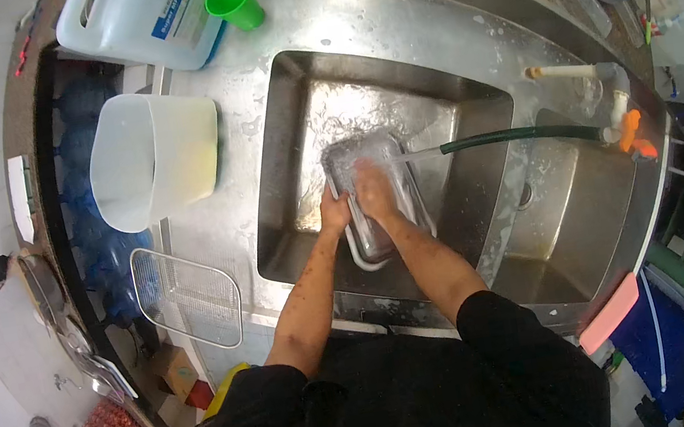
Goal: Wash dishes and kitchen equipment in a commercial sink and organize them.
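Observation:
A rectangular pan (pixel 380 244) is held tilted inside the large stainless steel sink basin (pixel 290 222). My left hand (pixel 335 210) grips its left rim. Over the inside of the pan is my right hand (pixel 374 191), its fingers blurred by motion and splashing water; whether it holds anything cannot be made out. From the right, a dark green hose (pixel 518 136) pours a stream of water (pixel 417 155) onto the pan beside my right hand. Whether the pan is metal or clear plastic is hard to tell under the water.
A white plastic tub (pixel 184 151) and a wire mesh basket (pixel 191 298) are on the left. Behind them are a large jug (pixel 151 26) and a green cup (pixel 238 5). To the right lie a smaller basin (pixel 569 204), a tap with orange handle (pixel 631 131) and a pink board (pixel 609 313).

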`<state>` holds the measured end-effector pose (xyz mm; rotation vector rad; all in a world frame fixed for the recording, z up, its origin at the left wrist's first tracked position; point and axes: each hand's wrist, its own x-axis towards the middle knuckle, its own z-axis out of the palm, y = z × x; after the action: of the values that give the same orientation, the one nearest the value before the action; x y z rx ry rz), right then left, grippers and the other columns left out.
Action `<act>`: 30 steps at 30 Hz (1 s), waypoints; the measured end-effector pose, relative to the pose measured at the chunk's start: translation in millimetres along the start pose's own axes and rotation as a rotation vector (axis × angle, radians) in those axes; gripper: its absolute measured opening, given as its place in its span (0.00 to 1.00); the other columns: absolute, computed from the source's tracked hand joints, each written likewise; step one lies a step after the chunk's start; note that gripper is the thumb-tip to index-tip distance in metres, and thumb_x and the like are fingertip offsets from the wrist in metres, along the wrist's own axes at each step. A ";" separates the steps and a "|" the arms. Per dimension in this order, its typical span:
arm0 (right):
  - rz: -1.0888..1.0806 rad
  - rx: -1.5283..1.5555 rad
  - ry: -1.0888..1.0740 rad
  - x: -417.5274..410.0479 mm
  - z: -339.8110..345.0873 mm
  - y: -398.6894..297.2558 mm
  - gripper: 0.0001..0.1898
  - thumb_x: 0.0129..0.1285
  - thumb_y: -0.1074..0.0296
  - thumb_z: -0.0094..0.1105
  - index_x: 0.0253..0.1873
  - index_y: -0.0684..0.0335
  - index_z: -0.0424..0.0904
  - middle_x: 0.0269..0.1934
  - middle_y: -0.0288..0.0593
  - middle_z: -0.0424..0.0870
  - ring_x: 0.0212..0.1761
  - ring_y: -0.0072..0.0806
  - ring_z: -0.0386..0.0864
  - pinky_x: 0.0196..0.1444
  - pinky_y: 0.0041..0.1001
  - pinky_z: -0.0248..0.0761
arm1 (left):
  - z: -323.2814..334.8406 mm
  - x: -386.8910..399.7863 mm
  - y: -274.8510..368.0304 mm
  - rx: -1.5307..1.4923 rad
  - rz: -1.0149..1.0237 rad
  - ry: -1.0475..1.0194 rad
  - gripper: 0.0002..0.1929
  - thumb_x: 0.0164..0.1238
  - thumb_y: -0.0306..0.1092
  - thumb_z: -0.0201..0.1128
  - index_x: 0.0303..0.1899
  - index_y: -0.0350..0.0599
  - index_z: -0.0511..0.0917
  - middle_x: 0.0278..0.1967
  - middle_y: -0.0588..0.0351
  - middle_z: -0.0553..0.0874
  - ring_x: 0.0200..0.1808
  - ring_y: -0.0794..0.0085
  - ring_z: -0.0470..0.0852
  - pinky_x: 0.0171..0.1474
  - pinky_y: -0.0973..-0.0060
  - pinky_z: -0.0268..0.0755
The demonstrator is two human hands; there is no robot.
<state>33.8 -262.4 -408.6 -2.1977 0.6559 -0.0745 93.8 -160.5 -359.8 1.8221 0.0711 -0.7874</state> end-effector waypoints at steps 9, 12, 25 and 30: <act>0.113 -0.561 0.050 0.9 -72.2 -17.4 0.24 0.66 0.60 0.49 0.66 0.49 0.65 0.63 0.46 0.69 0.64 0.47 0.65 0.65 0.54 0.52 | -2.3 -9.1 39.7 0.099 0.189 0.131 0.23 0.66 0.29 0.53 0.62 0.37 0.65 0.53 0.41 0.78 0.56 0.59 0.77 0.59 0.69 0.65; 0.316 -0.191 0.020 -2.5 -70.3 3.0 0.27 0.66 0.59 0.49 0.69 0.47 0.58 0.67 0.50 0.62 0.62 0.52 0.66 0.66 0.49 0.54 | -8.2 15.0 43.6 0.149 0.360 0.239 0.25 0.68 0.33 0.55 0.64 0.37 0.62 0.48 0.44 0.82 0.49 0.59 0.81 0.53 0.70 0.70; 0.491 0.729 0.521 -13.9 -38.0 21.8 0.30 0.61 0.70 0.56 0.67 0.65 0.57 0.60 0.56 0.68 0.60 0.51 0.69 0.62 0.38 0.63 | 30.4 -65.6 49.9 0.032 0.454 0.212 0.22 0.61 0.22 0.55 0.59 0.37 0.66 0.53 0.41 0.75 0.51 0.54 0.76 0.55 0.67 0.67; 0.219 0.003 -0.165 3.1 -127.2 -8.3 0.15 0.62 0.67 0.54 0.52 0.67 0.76 0.45 0.54 0.80 0.46 0.41 0.79 0.50 0.32 0.71 | -3.6 -63.1 42.1 -0.132 0.097 0.388 0.24 0.73 0.40 0.48 0.63 0.37 0.59 0.53 0.39 0.77 0.45 0.56 0.80 0.50 0.70 0.70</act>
<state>6.3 -348.9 -318.9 -2.0889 0.7963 0.2169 63.7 -154.4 -290.4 1.8152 0.2771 -0.3456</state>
